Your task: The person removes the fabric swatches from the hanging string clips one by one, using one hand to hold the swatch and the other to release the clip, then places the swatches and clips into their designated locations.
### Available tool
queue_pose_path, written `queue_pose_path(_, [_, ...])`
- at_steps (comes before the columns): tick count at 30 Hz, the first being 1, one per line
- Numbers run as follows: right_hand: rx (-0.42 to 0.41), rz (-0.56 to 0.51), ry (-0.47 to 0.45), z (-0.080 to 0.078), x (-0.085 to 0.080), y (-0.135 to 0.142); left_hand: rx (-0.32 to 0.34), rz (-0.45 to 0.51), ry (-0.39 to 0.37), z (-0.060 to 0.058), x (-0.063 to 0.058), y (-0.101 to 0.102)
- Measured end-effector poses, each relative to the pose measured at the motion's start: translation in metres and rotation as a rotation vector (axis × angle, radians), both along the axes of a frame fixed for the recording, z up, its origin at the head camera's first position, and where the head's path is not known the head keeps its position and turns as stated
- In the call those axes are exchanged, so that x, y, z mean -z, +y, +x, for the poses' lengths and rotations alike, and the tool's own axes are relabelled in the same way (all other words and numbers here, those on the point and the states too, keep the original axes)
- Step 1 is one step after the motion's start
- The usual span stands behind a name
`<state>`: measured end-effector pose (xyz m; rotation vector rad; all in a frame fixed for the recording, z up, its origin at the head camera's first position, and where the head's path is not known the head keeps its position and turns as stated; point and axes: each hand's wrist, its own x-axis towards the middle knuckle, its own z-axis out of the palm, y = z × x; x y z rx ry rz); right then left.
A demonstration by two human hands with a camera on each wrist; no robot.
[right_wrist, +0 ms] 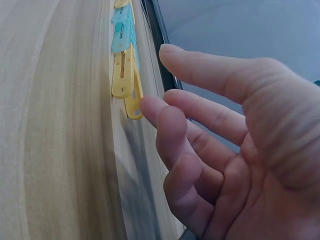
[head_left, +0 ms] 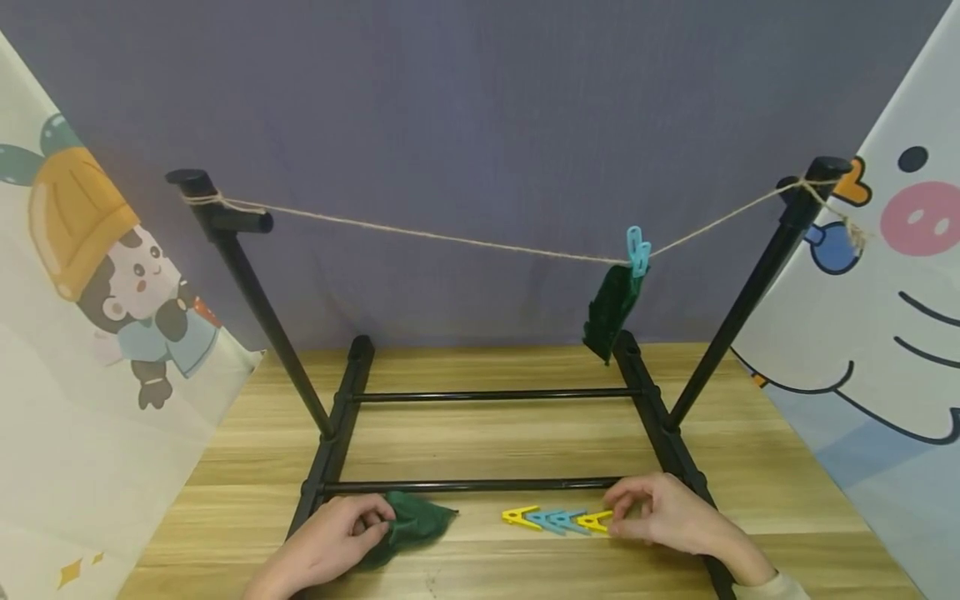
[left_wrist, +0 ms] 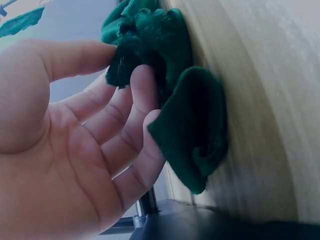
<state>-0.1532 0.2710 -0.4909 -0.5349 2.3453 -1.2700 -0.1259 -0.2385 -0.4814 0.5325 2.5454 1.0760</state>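
Observation:
My left hand (head_left: 330, 533) pinches a crumpled dark green cloth (head_left: 422, 518) between thumb and fingers; the cloth lies low over the tabletop. In the left wrist view the cloth's folds (left_wrist: 192, 125) hang beside the other fingertips. My right hand (head_left: 667, 512) is at the right end of a row of clothespins, beside a yellow clothespin (head_left: 595, 522). Its fingers are loosely bent, and the right wrist view shows nothing between them, with one fingertip close to the yellow clothespin's end (right_wrist: 134, 107). Blue clothespins (head_left: 555, 522) and another yellow clothespin (head_left: 517, 517) continue the row leftward.
A black pipe frame (head_left: 491, 486) stands on the wooden table (head_left: 487, 442). Twine (head_left: 420, 237) sags between its two posts. A blue clothespin (head_left: 638, 252) clips a green cloth (head_left: 611, 312) to the twine, right of its middle. A grey backdrop (head_left: 480, 108) is behind.

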Motion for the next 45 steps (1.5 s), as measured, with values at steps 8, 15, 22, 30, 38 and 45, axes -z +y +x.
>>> queue_pose_path(8, [0.01, 0.02, -0.018, 0.001, 0.001, -0.001, -0.011, 0.037, 0.002, -0.001, -0.007, -0.006])
queue_pose_path(15, [-0.016, -0.008, -0.049, 0.001, 0.001, -0.007, -0.042, 0.047, 0.037, -0.004, -0.011, -0.007])
queue_pose_path(22, [-0.013, -0.041, -0.081, 0.004, -0.001, -0.009, -0.061, 0.043, 0.099, -0.004, -0.016, -0.004])
queue_pose_path(30, [-0.012, -0.046, -0.069, 0.004, 0.0, -0.016, -0.078, 0.029, 0.119, -0.005, -0.022, 0.0])
queue_pose_path(38, [-0.023, -0.069, -0.083, 0.004, -0.001, -0.017, -0.075, 0.039, 0.144, -0.008, -0.028, 0.006])
queue_pose_path(45, [-0.019, -0.079, -0.091, 0.004, -0.001, -0.017, -0.068, 0.047, 0.143, -0.01, -0.03, 0.012])
